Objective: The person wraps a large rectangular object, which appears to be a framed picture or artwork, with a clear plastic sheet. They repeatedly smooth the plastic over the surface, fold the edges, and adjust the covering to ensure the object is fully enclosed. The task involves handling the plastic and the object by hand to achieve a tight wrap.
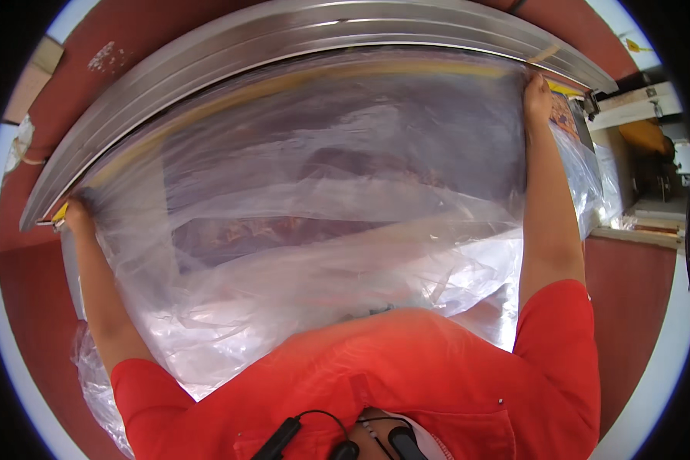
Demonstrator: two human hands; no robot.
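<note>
A wide sheet of clear, wrinkled plastic film [314, 268] stretches between my two arms and hangs down toward my body. My left hand [77, 215] is closed on its far left corner, beside the end of a long grey metal bar [337, 29]. At the far right corner, my right hand [539, 100] grips the film's edge with its fingers curled, close under the bar. Along the film's far edge a yellow strip [284, 83] shows through. Purplish fabric-like material [437, 126] lies beneath the film; its exact kind is hidden.
Loose plastic [583, 176] bunches outside my right arm, next to a patterned brown piece [563, 115]. A pale wooden beam [636, 106] and metal fittings stand at the right. The floor [629, 307] is reddish. More crumpled plastic [100, 376] hangs at lower left.
</note>
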